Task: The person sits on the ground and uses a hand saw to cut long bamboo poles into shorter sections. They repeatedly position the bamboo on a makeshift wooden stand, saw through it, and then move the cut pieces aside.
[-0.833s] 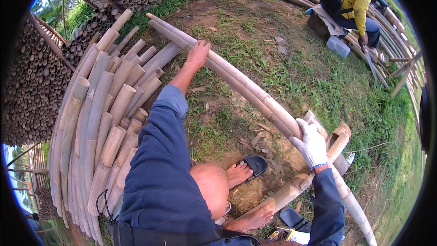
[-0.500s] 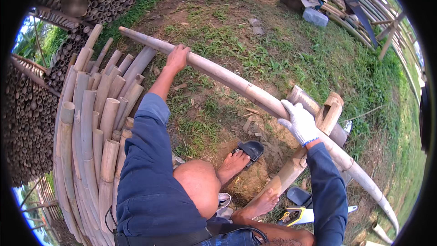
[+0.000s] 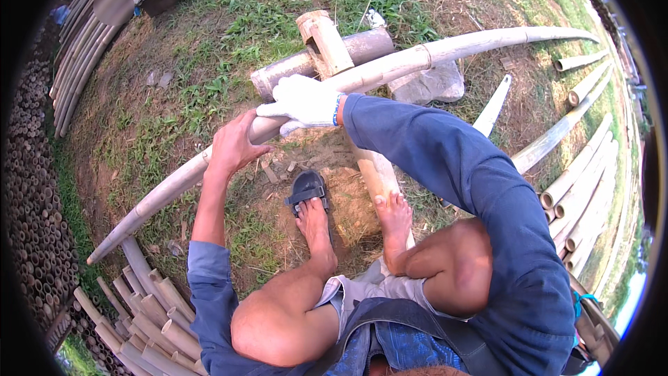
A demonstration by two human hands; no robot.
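Note:
A long pale bamboo pole runs across in front of me, lying over a bamboo rest. My left hand, bare, curls round the pole with the thumb toward me. Close to its right, my right hand in a white knit glove is wrapped over the same pole. The rest has a sloping bamboo post, a notched upright end and a thick crosswise bamboo piece behind the pole. My bare right foot presses against the sloping post.
A grey stone lies beyond the pole. To the right are a saw blade and several cut bamboo lengths. More cut bamboo is stacked at lower left. A black sandal is under my left foot. Part of another person shows at upper left.
My view has turned to the right. My left hand is now much nearer my gloved right hand along the pole. Both hands still hold it.

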